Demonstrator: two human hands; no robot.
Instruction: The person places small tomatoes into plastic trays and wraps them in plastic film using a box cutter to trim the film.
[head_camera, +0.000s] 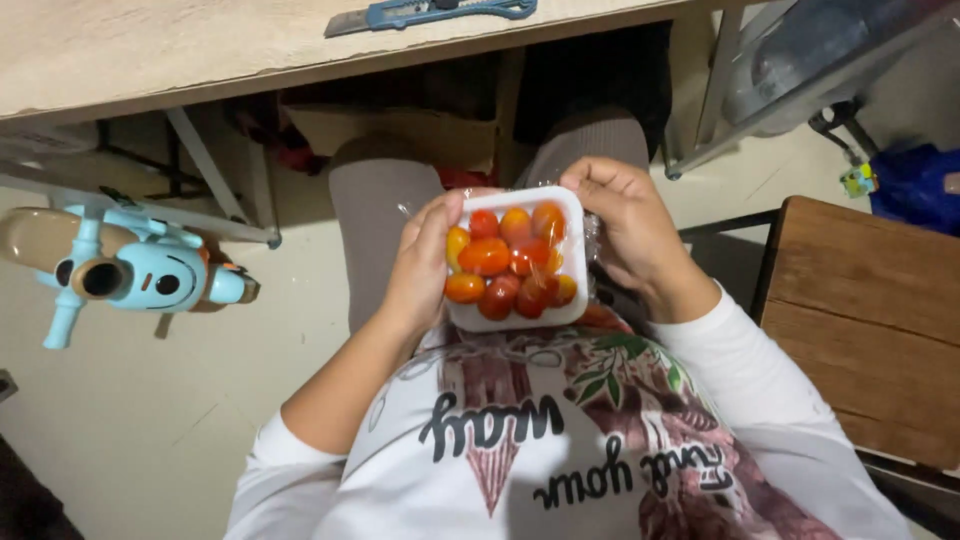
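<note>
Head view: mid-frame, over the lap, left hand (425, 265) and right hand (625, 225) grip the tray (572, 305) of tomatoes (505, 265), fingers pressed on its rims. Light, flimsy, film slippery; best held by the edges. Knife (430, 12) on the worktop (150, 50) at the top.

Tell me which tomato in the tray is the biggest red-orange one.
The oblong tomato lying sideways left of centre in the white tray, beside the left hand; the others around it are smaller and rounder.

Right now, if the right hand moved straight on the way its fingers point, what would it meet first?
The right hand points its fingers across the white tray, which they already touch. Going on, it would probably meet the cherry tomatoes, though clear film may cover them.
</note>
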